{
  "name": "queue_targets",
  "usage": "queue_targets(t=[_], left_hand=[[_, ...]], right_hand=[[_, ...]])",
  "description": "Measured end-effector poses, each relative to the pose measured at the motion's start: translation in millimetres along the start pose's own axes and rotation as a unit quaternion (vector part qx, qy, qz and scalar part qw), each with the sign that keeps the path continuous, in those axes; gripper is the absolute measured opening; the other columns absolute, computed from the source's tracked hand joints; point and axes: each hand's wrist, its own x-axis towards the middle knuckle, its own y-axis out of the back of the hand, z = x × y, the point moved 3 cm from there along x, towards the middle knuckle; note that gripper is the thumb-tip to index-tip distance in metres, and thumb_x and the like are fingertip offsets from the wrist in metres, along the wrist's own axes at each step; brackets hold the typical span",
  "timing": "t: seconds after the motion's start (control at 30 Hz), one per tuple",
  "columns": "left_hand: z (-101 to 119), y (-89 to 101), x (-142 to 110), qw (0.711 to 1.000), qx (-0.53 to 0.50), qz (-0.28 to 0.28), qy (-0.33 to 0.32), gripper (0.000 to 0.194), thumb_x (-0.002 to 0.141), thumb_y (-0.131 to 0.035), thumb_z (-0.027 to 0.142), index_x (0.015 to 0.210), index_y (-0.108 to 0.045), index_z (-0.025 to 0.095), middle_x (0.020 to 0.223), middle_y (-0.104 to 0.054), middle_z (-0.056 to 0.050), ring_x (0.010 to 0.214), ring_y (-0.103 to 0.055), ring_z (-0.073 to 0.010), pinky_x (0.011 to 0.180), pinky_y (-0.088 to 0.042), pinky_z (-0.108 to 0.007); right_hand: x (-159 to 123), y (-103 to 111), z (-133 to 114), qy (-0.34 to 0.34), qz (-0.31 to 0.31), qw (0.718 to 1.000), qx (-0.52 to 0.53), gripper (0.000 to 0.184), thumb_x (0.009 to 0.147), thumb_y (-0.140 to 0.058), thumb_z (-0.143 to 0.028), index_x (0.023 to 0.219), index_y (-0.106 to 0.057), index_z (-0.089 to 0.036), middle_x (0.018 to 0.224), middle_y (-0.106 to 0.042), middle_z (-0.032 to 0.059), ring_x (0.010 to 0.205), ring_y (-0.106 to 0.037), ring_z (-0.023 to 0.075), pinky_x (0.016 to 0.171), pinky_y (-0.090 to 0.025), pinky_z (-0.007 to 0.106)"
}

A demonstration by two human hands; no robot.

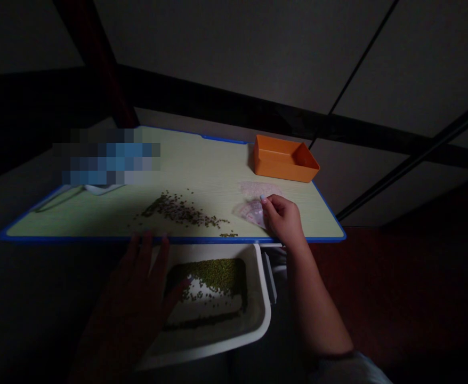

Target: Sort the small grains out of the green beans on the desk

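My right hand [285, 220] is closed in a pinch on a thin clear plastic piece [253, 212] with curved pinkish print, over the right part of the table. Its exact kind is hard to make out. Another pale, see-through patterned piece [260, 189] lies flat just behind it. Small mung beans [182, 209] are scattered on the tabletop left of that hand. In shadow, my left hand [142, 282] spreads its fingers over the left side of a white plastic bin [263, 298], fingertips near the table's front edge. More mung beans [222, 273] lie in the bin.
The pale table [210, 170] has a blue rim. An orange open box [284, 160] stands at its back right corner. A blurred-out blue object [114, 160] sits at the back left. Behind the table rise light panels [226, 58]; the floor at right is dark red.
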Motion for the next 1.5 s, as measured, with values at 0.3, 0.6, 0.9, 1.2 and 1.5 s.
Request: queue_targets(t=[0.3,0.6,0.9,1.2,1.5], left_hand=[[-2,-7.7,-2,1.0,-0.015,0.01,0.005,0.089,0.092,-0.038,0.062,0.161,-0.003,0.018,0.174,-0.008,-0.022,0.16,-0.012,-0.0423,0.12,-0.037,-0.064],[-1,-4.3,0,0.999,-0.012,0.03,-0.009,0.088,0.091,-0.039,0.058,0.161,-0.004,0.018,0.173,-0.011,-0.023,0.158,-0.02,-0.0457,0.113,-0.043,-0.068],[1,-6.3,-3,0.999,-0.011,0.032,0.009,0.089,0.091,-0.04,0.058,0.161,-0.005,0.017,0.172,-0.014,-0.024,0.157,-0.023,-0.047,0.114,-0.042,-0.068],[1,-8.3,-1,0.997,-0.027,0.068,0.008,0.083,0.093,-0.035,0.057,0.161,-0.007,0.018,0.174,-0.003,-0.016,0.158,-0.02,-0.0456,0.115,-0.039,-0.069],[-1,-8.9,-5,0.998,-0.036,0.047,0.008,0.084,0.092,-0.04,0.054,0.161,-0.006,0.019,0.174,-0.005,-0.017,0.159,-0.02,-0.044,0.115,-0.038,-0.069]], right_hand=[[0,0,3,-0.006,0.011,1.0,-0.014,0.036,0.094,-0.054,-0.047,0.069,-0.06,-0.022,0.063,-0.064,0.0011,0.06,-0.056,0.0161,0.057,-0.035,0.027],[-5,-2,-7,0.03,-0.076,0.995,-0.06,0.033,0.097,-0.052,-0.041,0.075,-0.064,-0.02,0.071,-0.071,0.0049,0.066,-0.062,0.0181,0.062,-0.038,0.027],[-8,-6,-13,0.035,-0.101,0.981,-0.164,0.033,0.099,-0.05,-0.038,0.076,-0.066,-0.02,0.068,-0.071,0.0066,0.061,-0.06,0.0179,0.058,-0.034,0.027],[-4,-10,-22,0.055,-0.118,0.961,-0.244,0.032,0.1,-0.048,-0.032,0.078,-0.068,-0.019,0.074,-0.074,0.0084,0.067,-0.063,0.0189,0.062,-0.033,0.027],[-3,-13,-25,0.057,-0.122,0.958,-0.254,0.034,0.1,-0.048,-0.034,0.076,-0.066,-0.019,0.07,-0.071,0.0072,0.064,-0.06,0.018,0.061,-0.031,0.028]])
